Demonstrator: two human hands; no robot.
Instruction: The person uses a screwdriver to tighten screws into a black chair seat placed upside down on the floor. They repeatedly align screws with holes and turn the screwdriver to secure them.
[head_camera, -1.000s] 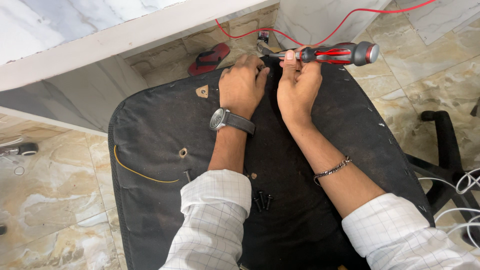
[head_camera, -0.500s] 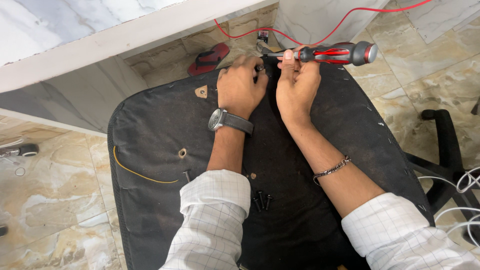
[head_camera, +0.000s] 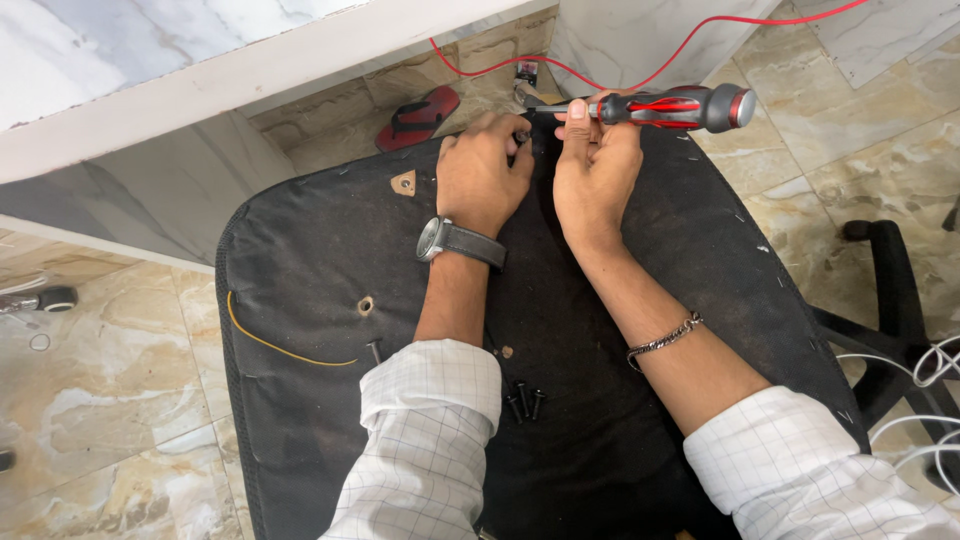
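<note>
head | screwdriver (head_camera: 672, 106): red-black handle, level | right hand (head_camera: 594, 172) grip clenches it | left hand (head_camera: 482, 178) curled, contents hidden

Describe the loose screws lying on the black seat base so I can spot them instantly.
On the upturned black seat base, look between the two forearms, beside the left sleeve cuff. Three short black screws lie clustered there, darker and grouped, unlike the single screw near the yellow cord.

Red-and-black screwdriver (head_camera: 668, 106): glossy plastic handle w/ rubbery grip. Black seat underside (head_camera: 300, 250): matt, dusty cloth, rough. Small black screws (head_camera: 524, 402): dull metal. Beige marble floor (head_camera: 110, 400): smooth, polished.
</note>
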